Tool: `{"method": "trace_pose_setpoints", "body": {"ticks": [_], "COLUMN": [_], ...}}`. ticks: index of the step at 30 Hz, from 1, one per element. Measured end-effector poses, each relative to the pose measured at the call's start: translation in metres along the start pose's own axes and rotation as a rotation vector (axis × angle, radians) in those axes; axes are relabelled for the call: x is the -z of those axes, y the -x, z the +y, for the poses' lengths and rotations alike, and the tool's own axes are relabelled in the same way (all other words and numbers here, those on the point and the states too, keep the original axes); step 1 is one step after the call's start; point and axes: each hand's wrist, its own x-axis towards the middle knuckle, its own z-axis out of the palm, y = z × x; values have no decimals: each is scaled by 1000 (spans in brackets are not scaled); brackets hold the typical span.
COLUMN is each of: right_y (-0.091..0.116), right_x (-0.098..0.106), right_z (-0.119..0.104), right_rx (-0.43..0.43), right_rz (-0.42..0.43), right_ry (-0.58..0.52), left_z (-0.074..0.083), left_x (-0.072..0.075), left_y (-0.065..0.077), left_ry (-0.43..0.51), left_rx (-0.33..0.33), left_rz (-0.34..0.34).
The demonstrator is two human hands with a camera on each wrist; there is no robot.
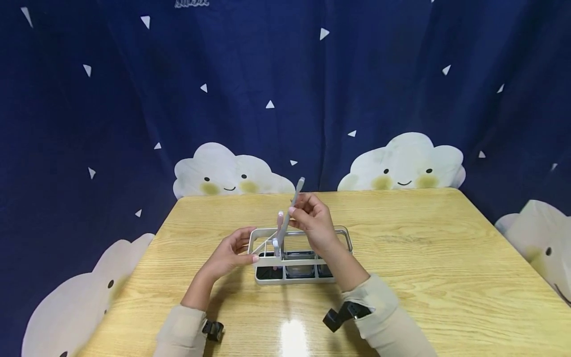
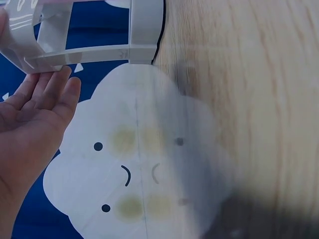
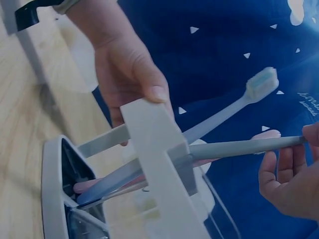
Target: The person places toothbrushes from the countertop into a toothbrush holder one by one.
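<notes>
A white toothbrush rack with an open frame and dark-bottomed compartments stands on the table. My left hand grips its left end, thumb at the front and fingers behind. In the left wrist view those fingertips touch the white frame. My right hand pinches a grey toothbrush by its upper part, over the rack's left side. Its lower part slants down through the top opening into the left compartment. Beside it in the rack are a pink toothbrush and a pale one with white bristles.
A clear container sits in the rack's middle compartment. The wooden table extends around the rack, up to a dark blue curtain with clouds and triangles. Black wrist cameras are strapped over both sleeves.
</notes>
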Motion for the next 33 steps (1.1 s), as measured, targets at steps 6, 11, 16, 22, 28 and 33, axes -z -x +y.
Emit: {"method": "trace_pose_setpoints", "body": {"ticks": [6, 11, 16, 22, 28, 33], "right_y": [-1, -2, -2, -1, -3, -5], "right_x": [-4, -4, -3, 1, 2, 2], "right_z": [9, 16, 21, 29, 31, 32], "right_rx": [-42, -62, -104, -156, -165, -153], "right_rz": [-42, -91, -117, -139, -188, -236], "right_ry": [70, 154, 237, 263, 340, 416], "left_z": [-14, -14, -14, -14, -15, -14], "left_x": [5, 6, 5, 5, 6, 6], "left_y": [-3, -2, -2, -1, -1, -1], "left_ry": [-21, -27, -14, -3, -3, -6], "left_rx": [-10, -7, -1, -4, -2, 1], "left_rz": [0, 0, 5, -3, 0, -3]}}
